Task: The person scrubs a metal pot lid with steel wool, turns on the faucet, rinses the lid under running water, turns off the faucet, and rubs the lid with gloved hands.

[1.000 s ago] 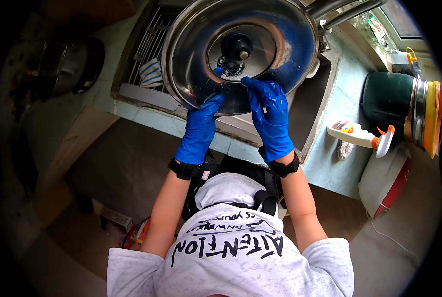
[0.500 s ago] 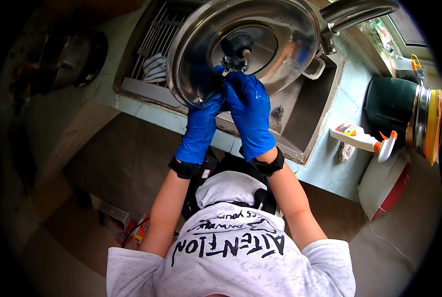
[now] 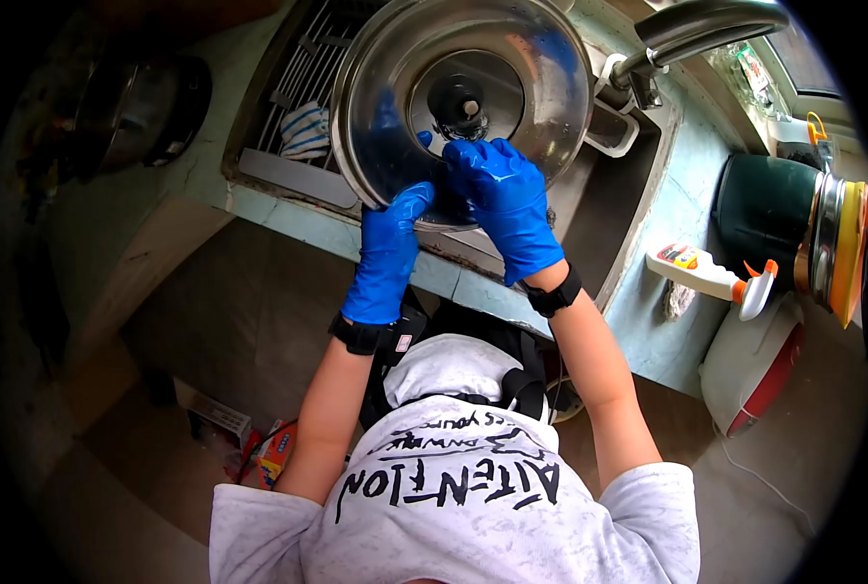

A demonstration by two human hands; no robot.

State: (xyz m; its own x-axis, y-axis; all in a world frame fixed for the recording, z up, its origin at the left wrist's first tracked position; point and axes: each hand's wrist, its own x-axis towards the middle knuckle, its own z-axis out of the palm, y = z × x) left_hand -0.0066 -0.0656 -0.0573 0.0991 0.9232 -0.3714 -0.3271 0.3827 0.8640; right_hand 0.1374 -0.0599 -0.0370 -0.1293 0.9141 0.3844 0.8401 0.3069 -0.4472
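Note:
A wide, shiny stainless-steel pot lid (image 3: 371,92) with a round see-through centre is held tilted over the sink (image 3: 604,219). A dark round fitting with a pale middle shows at that centre. My left hand (image 3: 390,243), in a blue rubber glove, grips the lid's near left rim with the thumb on the surface facing me. Its other fingers are mostly behind the lid. My right hand (image 3: 502,200), gloved the same way, presses curled fingers against the lid at the lower edge of the centre. Whatever may be inside those fingers is hidden.
A curved metal faucet (image 3: 711,29) stands right of the lid. On the left, a rack (image 3: 307,58) bears a striped cloth (image 3: 305,131). A spray bottle (image 3: 697,270) lies on the right counter (image 3: 663,336), near a dark green container (image 3: 765,209) and a white-and-red object (image 3: 755,365).
The lid has shifted left and turned to face me more squarely. My right hand has moved slightly right, its wrist swinging outward, while my left hand keeps hold of the rim.

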